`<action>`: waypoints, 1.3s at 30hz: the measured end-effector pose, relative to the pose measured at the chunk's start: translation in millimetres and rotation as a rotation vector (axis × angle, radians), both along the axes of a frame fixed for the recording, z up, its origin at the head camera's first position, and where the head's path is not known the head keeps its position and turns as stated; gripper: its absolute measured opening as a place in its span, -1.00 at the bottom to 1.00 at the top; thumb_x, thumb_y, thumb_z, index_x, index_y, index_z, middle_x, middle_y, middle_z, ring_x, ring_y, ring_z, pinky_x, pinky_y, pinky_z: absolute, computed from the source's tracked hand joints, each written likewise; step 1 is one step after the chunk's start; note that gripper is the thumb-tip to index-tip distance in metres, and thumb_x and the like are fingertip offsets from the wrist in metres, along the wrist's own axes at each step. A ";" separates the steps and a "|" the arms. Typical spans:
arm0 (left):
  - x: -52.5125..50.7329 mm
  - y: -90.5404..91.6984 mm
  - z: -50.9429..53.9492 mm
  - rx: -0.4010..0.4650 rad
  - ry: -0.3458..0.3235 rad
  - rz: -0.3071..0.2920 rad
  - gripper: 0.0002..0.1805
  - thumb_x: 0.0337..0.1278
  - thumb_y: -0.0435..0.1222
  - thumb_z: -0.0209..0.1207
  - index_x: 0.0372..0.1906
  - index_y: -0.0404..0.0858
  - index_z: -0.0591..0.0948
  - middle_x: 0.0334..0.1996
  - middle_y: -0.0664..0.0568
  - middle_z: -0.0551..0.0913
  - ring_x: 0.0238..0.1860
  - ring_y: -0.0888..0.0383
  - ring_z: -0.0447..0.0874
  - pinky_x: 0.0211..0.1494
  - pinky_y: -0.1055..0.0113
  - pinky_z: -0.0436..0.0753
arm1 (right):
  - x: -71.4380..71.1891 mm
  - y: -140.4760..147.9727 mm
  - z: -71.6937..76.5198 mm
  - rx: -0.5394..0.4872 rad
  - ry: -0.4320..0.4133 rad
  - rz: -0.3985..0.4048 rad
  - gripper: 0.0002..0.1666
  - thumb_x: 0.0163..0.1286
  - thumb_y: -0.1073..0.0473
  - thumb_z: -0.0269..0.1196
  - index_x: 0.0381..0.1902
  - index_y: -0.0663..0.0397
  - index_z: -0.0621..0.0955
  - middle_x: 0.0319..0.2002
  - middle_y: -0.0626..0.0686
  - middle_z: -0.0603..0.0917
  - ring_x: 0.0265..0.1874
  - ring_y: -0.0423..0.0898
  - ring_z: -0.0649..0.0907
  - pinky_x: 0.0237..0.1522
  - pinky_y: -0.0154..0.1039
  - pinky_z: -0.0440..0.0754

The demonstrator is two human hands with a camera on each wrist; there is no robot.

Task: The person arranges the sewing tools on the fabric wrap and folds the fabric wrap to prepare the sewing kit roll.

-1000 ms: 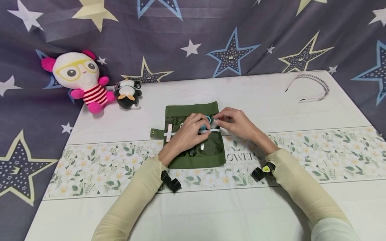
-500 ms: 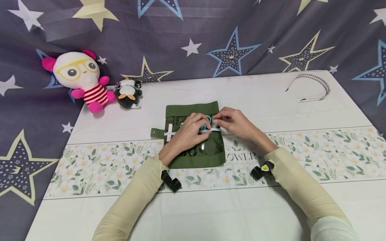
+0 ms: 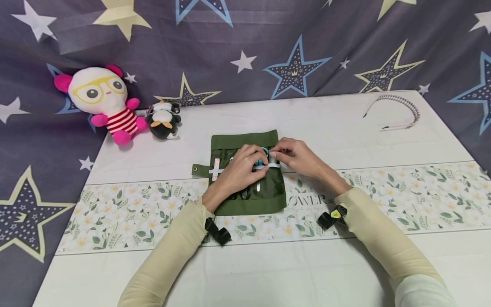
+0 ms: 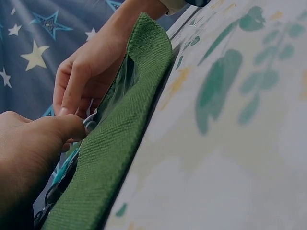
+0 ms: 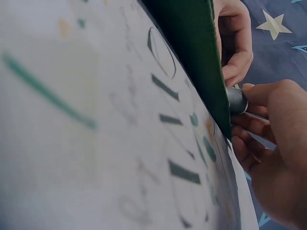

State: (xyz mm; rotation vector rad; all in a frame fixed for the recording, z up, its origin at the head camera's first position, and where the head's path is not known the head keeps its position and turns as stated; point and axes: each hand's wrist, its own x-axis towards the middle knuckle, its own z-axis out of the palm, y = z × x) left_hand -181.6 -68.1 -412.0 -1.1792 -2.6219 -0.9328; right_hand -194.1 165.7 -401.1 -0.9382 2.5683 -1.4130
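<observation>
Nearest, over the near edge of the worktop (image 3: 264,273): two beige sleeves (image 3: 168,256) with black wrist cameras (image 3: 331,218). Beyond, near the middle and partly over a printed floral band (image 3: 134,217): an open green fabric pouch (image 3: 243,140), flat and roughly rectangular, with plain strips along its near and far ends. Set nearly square to the worktop's edges, snap tab (image 3: 200,170) toward the left edge.

Across the pouch, a white strap (image 3: 274,165) over a pinkish strip (image 3: 216,164) and, further right, blue scissor handles (image 3: 258,162). Above these, the left hand (image 3: 241,167), fingers bent, tips at the strap; cannot tell whether pinching it. At the pouch's right side, the right hand (image 3: 297,155), pinching a small silver-grey cylinder (image 5: 237,99) at the strap. Smooth, metallic-looking, round-ended; long axis roughly near to far, exact tilt unclear.

Toward the far right corner, a curved headband (image 3: 413,109), open toward the left edge. At the far left corner, a pink-and-white plush toy (image 3: 120,121) beside a black-and-white one (image 3: 163,117). Behind, a star-printed cloth (image 3: 215,51).
</observation>
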 end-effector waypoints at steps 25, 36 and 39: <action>-0.1 0.3 0.2 -0.008 -0.013 0.012 -0.91 0.42 -0.31 0.28 -0.15 -0.26 0.70 0.05 -0.11 0.60 0.13 -0.07 0.48 0.25 0.05 0.44 | -1.6 -4.0 -2.9 0.008 -0.047 -0.032 -0.80 0.60 0.28 0.19 -0.01 0.27 0.71 -0.21 0.10 0.64 -0.33 -0.03 0.59 -0.25 -0.17 0.54; 1.0 0.7 1.2 -0.004 -0.013 0.011 -0.92 0.42 -0.31 0.28 -0.16 -0.26 0.70 0.05 -0.12 0.60 0.12 -0.08 0.48 0.24 0.04 0.44 | -2.9 -0.7 -6.0 -0.048 -0.118 -0.029 -0.84 0.59 0.30 0.20 -0.20 0.23 0.69 -0.26 0.12 0.64 -0.33 0.02 0.58 -0.23 -0.21 0.53; 1.0 0.5 1.2 -0.004 -0.013 0.012 -0.93 0.42 -0.32 0.28 -0.17 -0.26 0.70 0.04 -0.11 0.61 0.12 -0.08 0.48 0.25 0.05 0.44 | -4.0 -0.8 -6.0 -0.047 -0.126 -0.025 -0.84 0.58 0.30 0.20 -0.21 0.23 0.69 -0.25 0.13 0.64 -0.32 0.02 0.56 -0.22 -0.21 0.51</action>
